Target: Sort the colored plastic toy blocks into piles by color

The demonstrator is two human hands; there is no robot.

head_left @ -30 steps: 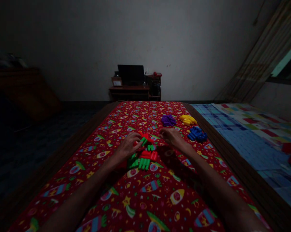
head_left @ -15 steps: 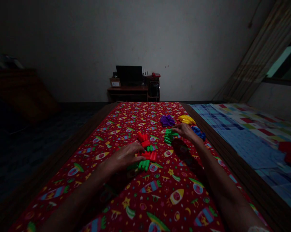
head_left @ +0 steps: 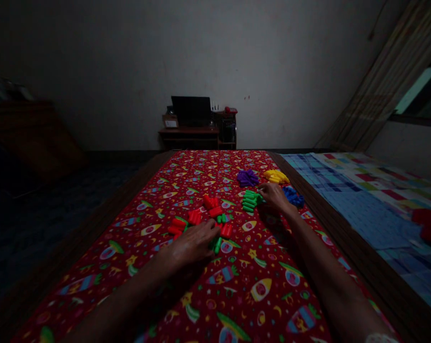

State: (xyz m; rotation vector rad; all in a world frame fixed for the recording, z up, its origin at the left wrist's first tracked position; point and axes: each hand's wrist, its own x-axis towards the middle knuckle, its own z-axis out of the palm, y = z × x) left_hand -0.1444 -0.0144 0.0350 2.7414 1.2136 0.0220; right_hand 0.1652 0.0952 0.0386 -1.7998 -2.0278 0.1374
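Note:
My left hand [head_left: 197, 238] is low over a mixed group of small stick-like plastic pieces. Its fingers curl closed over green plastic pieces [head_left: 218, 245], and its fingertips are partly hidden. Close around it lie red plastic pieces [head_left: 194, 217], with more green between them. Farther off, my right hand [head_left: 272, 194] touches the right side of a row of green plastic pieces [head_left: 249, 201]. Its fingers are drawn together, and what they hold, if anything, is hidden. Just beyond it sit a purple pile [head_left: 247, 178], a yellow pile [head_left: 276, 176] and a blue pile [head_left: 293, 196].
A red patterned cloth [head_left: 258, 314] covers the long table under both hands. At right is a bed with a blue checked cover [head_left: 365, 214]. Against the far wall stands a desk with a dark monitor [head_left: 191, 111]. A wooden cabinet [head_left: 25, 138] is at left.
My left hand has moved slightly right and nearer, closing over the green pieces and uncovering red ones on its left. My right hand has shifted slightly right beside the green row.

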